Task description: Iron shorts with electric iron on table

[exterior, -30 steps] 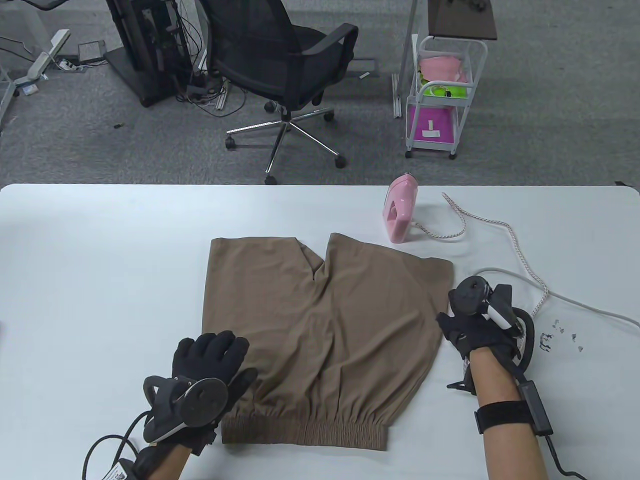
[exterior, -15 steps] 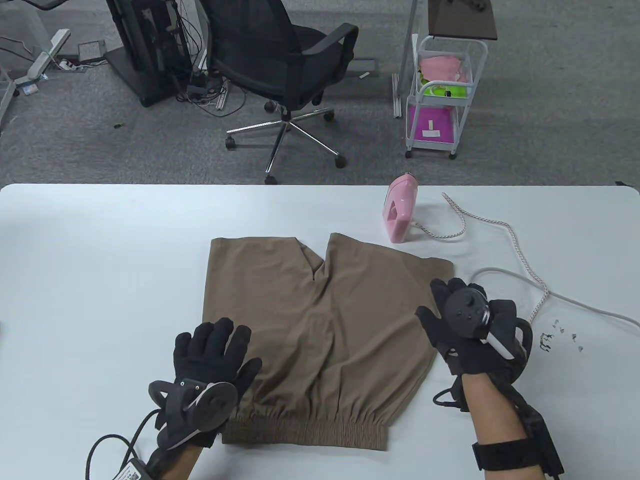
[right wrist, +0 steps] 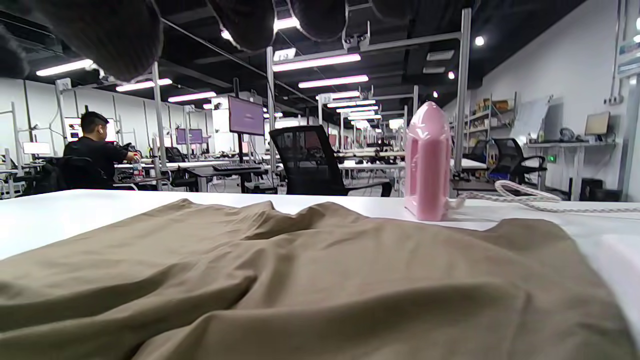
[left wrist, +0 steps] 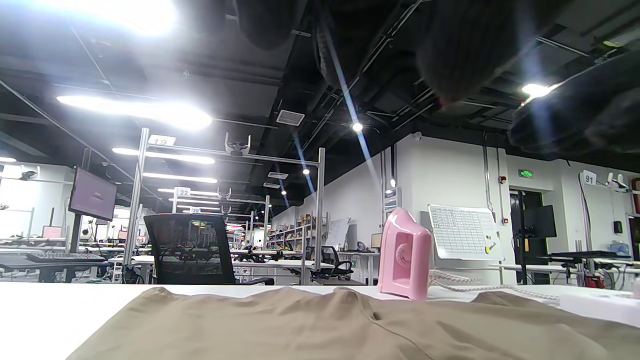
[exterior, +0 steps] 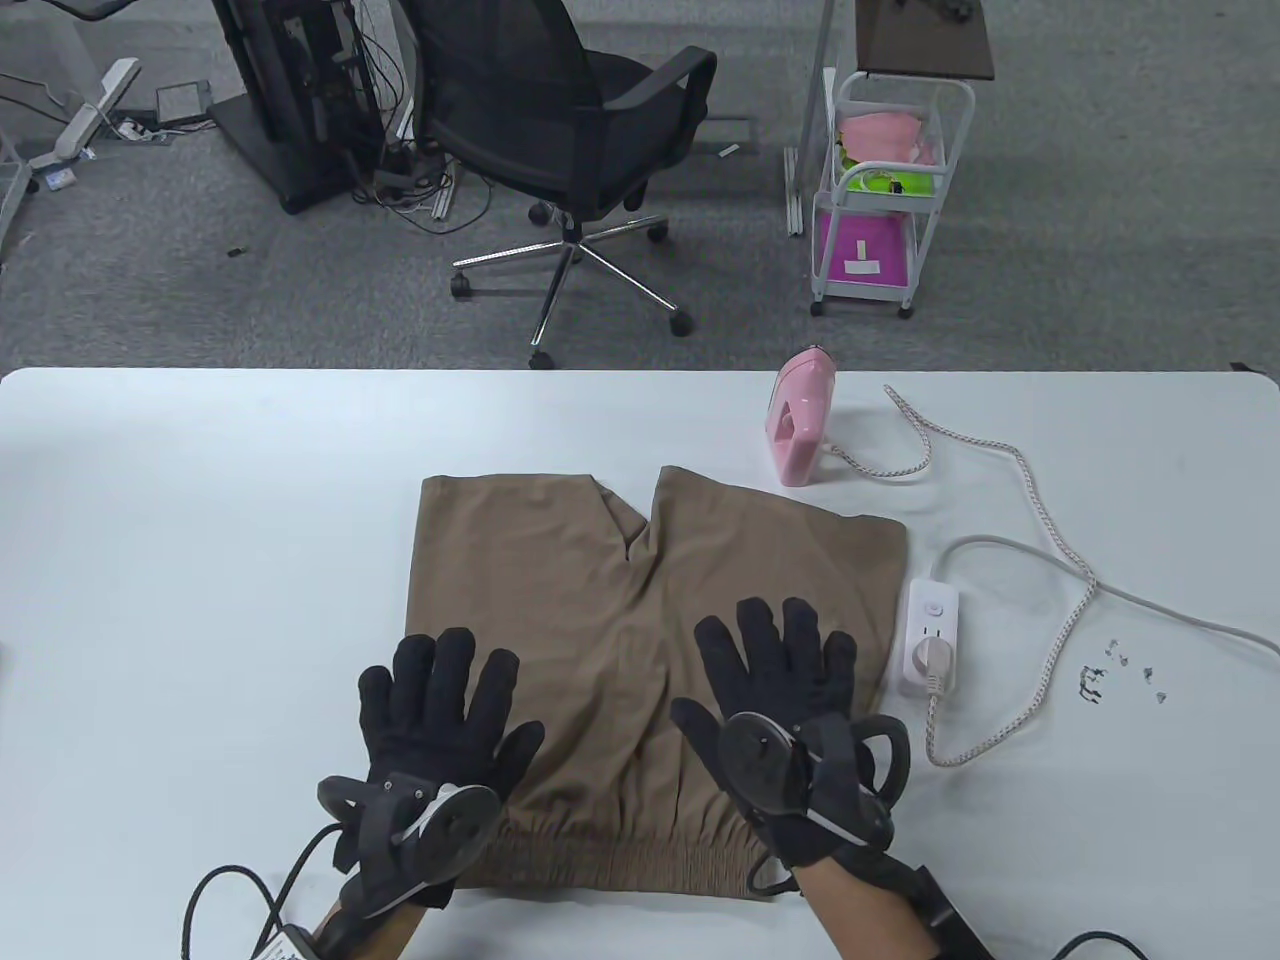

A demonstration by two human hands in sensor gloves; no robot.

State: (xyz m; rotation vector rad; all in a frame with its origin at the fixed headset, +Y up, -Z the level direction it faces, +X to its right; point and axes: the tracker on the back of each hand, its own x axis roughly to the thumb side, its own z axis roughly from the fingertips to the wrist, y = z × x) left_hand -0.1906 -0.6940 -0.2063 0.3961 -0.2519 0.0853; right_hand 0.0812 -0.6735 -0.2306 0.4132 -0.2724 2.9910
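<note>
a white table (exterior: 200, 520) stood in an open workshop with grey carpet, and a black office chair (exterior: 560, 120) and a white wire cart (exterior: 880, 190) were on the floor beyond its far edge. the brown shorts (exterior: 650, 620) lay spread flat in the middle of the table, waistband toward the near edge and the two legs toward the far edge, with soft creases across the cloth. the left hand (exterior: 440, 715) rested on the shorts' left side near the waistband, fingers spread and gripping nothing. the right hand (exterior: 780, 690) lay flat on the right half of the shorts, fingers likewise splayed and free. the pink electric iron (exterior: 800, 425) stood upright on its heel just past the right leg's hem, near the far edge, apart from both hands. its braided cord (exterior: 1040, 520) looped across the table's right side to a plug in the white power strip (exterior: 930, 635), which lay just beside the shorts' right edge. a few small dark bits (exterior: 1120, 675) were scattered toward the right edge of the table.
</note>
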